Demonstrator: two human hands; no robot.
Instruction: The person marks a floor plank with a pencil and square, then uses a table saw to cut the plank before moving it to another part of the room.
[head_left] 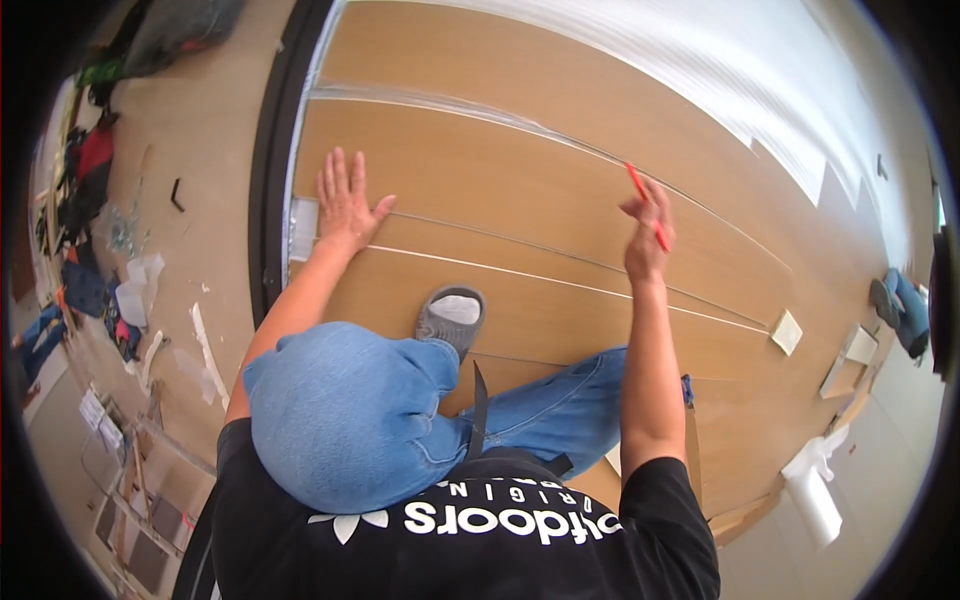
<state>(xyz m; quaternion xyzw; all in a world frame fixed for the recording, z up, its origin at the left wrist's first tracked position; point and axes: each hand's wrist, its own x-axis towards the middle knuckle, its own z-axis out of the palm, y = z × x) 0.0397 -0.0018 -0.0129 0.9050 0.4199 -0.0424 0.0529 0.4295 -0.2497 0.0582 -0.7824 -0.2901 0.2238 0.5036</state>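
Note:
My left hand (348,208) lies palm down on a light wood-coloured board (420,150), fingers spread, beside a pale clear piece (303,228) at the board's dark edge frame (280,150). My right hand (648,228) grips a slim red pencil or marker (633,175) above the board. Long thin grooves or strips run across the board between and beyond my hands, including a white one (500,271). My foot in a grey slipper (450,323) rests on the board, with my jeans-clad knee (340,410) raised in front of me.
Plastic film (780,70) covers the board's far part. A small cream square (786,332) and pale frame (848,360) lie at right, near another person's jeans-clad legs (905,300). A white roll (812,500) lies lower right. Scraps and bags (90,170) litter the floor at left.

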